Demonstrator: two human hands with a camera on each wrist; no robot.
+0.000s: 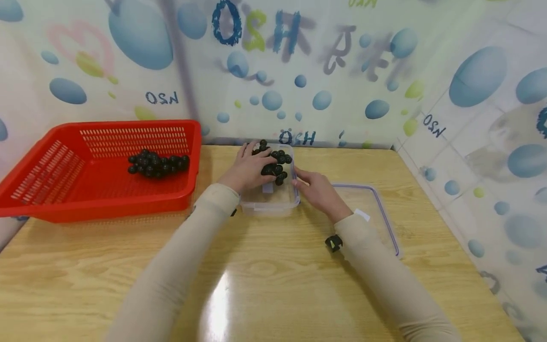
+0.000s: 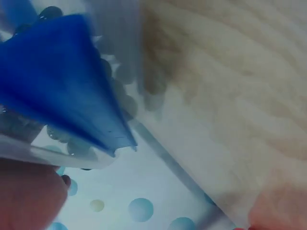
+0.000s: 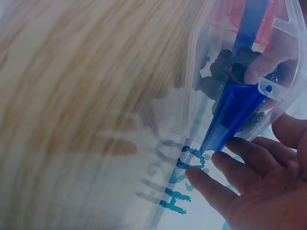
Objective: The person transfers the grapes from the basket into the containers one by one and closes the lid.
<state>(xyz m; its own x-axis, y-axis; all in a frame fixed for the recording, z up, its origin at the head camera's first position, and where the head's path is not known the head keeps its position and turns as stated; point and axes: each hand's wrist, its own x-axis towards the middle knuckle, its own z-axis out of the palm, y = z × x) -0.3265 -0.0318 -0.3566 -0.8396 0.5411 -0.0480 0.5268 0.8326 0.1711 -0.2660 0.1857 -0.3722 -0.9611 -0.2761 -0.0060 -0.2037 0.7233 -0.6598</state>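
Left hand has a loose, spread grip over dark grapes inside the clear box; right hand rests relaxed fingers against its edge. Worktop stretches wide this side, lid just right.

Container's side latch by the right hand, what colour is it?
The latch is blue; it shows best in the right wrist view.

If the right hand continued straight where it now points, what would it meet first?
Probably the blue plastic flap on the side of the clear rectangular plastic box, very near the right hand; depth is unclear.
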